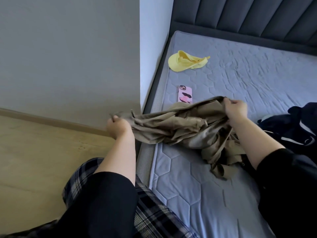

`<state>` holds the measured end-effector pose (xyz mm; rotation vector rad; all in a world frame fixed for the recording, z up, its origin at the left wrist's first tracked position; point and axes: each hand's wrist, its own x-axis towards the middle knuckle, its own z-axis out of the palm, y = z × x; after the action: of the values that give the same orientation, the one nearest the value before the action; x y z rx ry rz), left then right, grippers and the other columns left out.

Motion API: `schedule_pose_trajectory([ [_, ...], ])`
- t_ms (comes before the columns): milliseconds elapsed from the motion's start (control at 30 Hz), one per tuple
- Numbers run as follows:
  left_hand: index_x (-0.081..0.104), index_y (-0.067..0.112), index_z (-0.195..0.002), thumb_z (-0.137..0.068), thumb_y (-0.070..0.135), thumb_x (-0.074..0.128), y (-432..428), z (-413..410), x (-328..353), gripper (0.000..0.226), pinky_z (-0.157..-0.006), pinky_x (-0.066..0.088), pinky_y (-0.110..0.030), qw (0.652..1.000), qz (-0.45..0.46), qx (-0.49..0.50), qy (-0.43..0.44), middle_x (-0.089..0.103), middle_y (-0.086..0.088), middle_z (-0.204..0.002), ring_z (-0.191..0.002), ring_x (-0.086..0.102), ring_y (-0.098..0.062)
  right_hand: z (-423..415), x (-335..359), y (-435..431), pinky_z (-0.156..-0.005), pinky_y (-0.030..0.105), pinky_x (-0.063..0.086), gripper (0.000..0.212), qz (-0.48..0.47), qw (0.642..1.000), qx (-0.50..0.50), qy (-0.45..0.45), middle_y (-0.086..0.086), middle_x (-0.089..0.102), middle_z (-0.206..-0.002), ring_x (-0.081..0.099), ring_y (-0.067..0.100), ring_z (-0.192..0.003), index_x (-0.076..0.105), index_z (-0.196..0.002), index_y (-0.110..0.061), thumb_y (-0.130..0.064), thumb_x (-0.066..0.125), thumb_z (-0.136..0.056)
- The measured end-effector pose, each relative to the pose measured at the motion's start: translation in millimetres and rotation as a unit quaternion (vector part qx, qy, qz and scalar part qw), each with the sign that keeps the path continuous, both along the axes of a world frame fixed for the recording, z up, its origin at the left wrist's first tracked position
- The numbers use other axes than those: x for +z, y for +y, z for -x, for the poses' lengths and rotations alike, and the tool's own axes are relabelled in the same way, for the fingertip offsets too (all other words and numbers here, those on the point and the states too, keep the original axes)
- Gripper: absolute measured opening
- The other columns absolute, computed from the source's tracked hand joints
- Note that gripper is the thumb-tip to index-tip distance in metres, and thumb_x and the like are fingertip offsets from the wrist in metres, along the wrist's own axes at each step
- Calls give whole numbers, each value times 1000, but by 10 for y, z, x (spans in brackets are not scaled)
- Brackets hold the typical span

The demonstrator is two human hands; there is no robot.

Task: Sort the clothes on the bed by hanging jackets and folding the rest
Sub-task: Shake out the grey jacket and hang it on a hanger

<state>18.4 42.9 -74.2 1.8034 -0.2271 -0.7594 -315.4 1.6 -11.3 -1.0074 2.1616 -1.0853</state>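
Beside the grey wall [68, 57], a quilted mattress [240, 74] bears khaki clothing [180, 127].

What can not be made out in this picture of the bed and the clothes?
Head view only.
The khaki garment: crumpled between left hand and right hand; its type is unclear.
The dark garment: cut off by the right edge.
The phone: lower end hidden under the khaki garment.

Grey quilted mattress [240, 69], yellow cap [186, 61], pink-cased phone [185, 94], crumpled khaki garment [185, 127], dark navy clothing [291, 127]
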Motion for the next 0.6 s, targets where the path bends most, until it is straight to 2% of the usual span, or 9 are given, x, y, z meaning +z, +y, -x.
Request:
schedule_pose_trajectory([
  [67,59,0,-116,-101,21,39,-10,125,-18,33,-77,43,-32,991,-37,-117,-46,62,-19,-115,-106,59,-34,-159,-83,116,-100,39,38,49,1,992,74,100,13,50,-125,44,29,-121,45,-130,-7,-34,59,-91],
  [100,58,2,-118,-99,19,42,0,191,-40,30,-75,42,-30,983,-39,-171,-48,62,-17,-115,-106,59,-34,-243,-124,186,-104,41,33,54,23,980,105,167,15,43,-134,37,31,-127,39,-135,-8,-31,60,-91],
  [200,45,7,-129,-88,8,52,57,354,-101,41,-92,43,-35,955,-54,-269,-116,54,-14,-127,-119,51,-33,-515,-269,478,-92,40,37,34,150,919,202,303,17,52,-116,46,35,-112,53,-120,-4,-17,59,-89],
  [267,32,16,-141,-81,6,57,104,400,-113,66,-104,36,-40,900,-86,-322,-280,41,-10,-140,-129,38,-31,-684,-370,682,-78,38,42,17,184,878,269,350,15,58,-95,53,35,-92,62,-98,-2,-15,63,-87],
  [333,21,23,-147,-78,5,59,134,418,-100,81,-106,32,-41,854,-72,-359,-370,28,-7,-148,-135,27,-29,-775,-514,822,-73,40,45,19,188,851,278,403,15,59,-89,55,36,-85,65,-90,-1,-18,70,-82],
  [400,18,27,-149,-80,5,56,151,452,-110,82,-106,33,-42,838,-87,-395,-367,25,-6,-149,-135,24,-30,-804,-625,900,-80,42,43,29,175,871,217,404,15,57,-98,53,36,-92,65,-95,-4,-24,76,-76],
  [467,18,29,-150,-82,4,53,172,472,-128,80,-104,36,-42,827,-100,-433,-344,25,-8,-148,-133,28,-31,-789,-719,946,-89,40,37,42,152,916,135,345,17,53,-108,49,36,-103,61,-105,-6,-27,77,-73],
  [533,12,30,-151,-82,0,52,187,486,-156,85,-97,39,-37,845,-71,-453,-276,26,-11,-147,-129,37,-31,-757,-789,972,-97,37,34,59,105,964,58,239,16,48,-118,43,34,-113,52,-119,-7,-31,78,-72],
  [600,-3,31,-152,-82,-3,51,197,489,-196,95,-90,40,-35,872,-63,-437,-214,27,-13,-150,-127,42,-32,-738,-850,986,-98,34,34,77,46,990,-14,132,13,43,-128,40,29,-120,41,-131,-9,-37,80,-71],
])
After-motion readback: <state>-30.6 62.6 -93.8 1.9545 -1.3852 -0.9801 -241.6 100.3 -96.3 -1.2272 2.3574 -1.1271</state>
